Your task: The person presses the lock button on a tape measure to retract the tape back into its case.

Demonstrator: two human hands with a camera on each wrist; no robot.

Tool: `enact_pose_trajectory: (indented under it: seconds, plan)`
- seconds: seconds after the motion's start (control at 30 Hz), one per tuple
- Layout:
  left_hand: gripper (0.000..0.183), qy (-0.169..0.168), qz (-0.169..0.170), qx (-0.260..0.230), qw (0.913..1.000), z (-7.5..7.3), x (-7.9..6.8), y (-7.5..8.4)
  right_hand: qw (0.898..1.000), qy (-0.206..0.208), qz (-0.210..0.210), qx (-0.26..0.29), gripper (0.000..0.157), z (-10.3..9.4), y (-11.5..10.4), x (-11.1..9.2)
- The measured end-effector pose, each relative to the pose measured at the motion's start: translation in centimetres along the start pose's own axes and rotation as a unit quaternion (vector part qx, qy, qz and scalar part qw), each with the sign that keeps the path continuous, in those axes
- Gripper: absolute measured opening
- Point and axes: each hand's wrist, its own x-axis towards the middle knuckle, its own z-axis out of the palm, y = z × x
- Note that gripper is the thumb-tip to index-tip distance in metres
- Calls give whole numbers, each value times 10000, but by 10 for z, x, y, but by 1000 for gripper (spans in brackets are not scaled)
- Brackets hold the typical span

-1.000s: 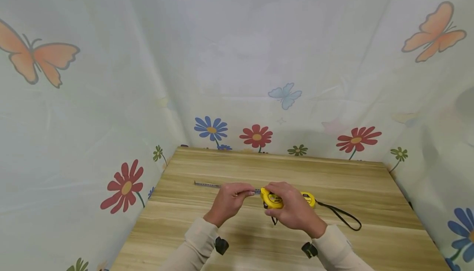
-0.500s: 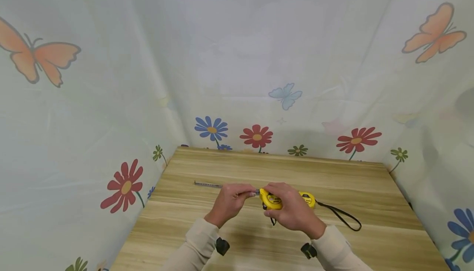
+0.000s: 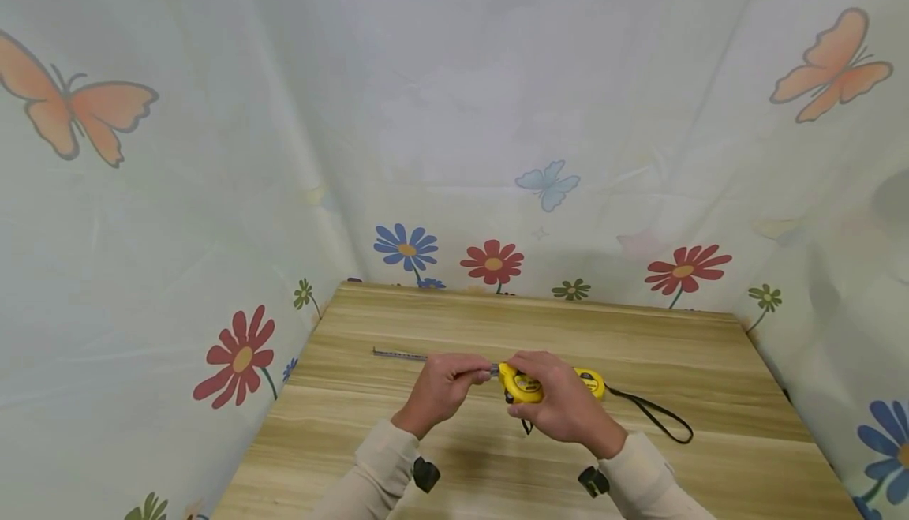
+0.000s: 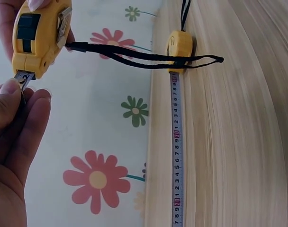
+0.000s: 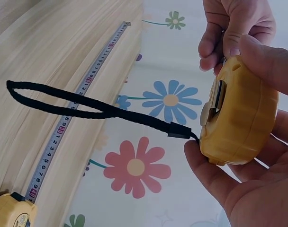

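Observation:
A yellow tape measure [image 3: 521, 387] is gripped in my right hand [image 3: 565, 403], its black wrist strap [image 5: 139, 122] hanging down. My left hand [image 3: 439, 387] pinches the short end of its blade [image 4: 23, 78] between thumb and fingers, right at the case mouth. A second yellow tape measure [image 4: 181, 47] lies on the table behind my right hand, partly covered by it in the head view. Its blade [image 4: 177, 156] is drawn out to the left along the tabletop, passing behind my left hand. Both hands are above the table.
The wood-grain table [image 3: 639, 473] backs onto a pale curtain [image 3: 454, 110] printed with flowers and butterflies, which also encloses both sides. From the second tape measure a black strap loop [image 3: 660, 417] trails to the right. Dark wrist devices [image 3: 426, 473] sit at both cuffs.
My left hand has shifted slightly right, so less blade shows between its fingers and the held case. The tape measure on the table has stayed put.

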Motion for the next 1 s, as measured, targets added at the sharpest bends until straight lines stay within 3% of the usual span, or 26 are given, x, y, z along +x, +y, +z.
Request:
enact_pose_trajectory:
  seconds: [0.67,1.0]
  plan:
    - [17,69,163,39,9998,0,2,9,9999,-58,-133,-42,56,-1,-3,1]
    - [19,-90,-30,6,10000,-2,2,12,9999,-78,-95,-11,58,-2,-3,1]
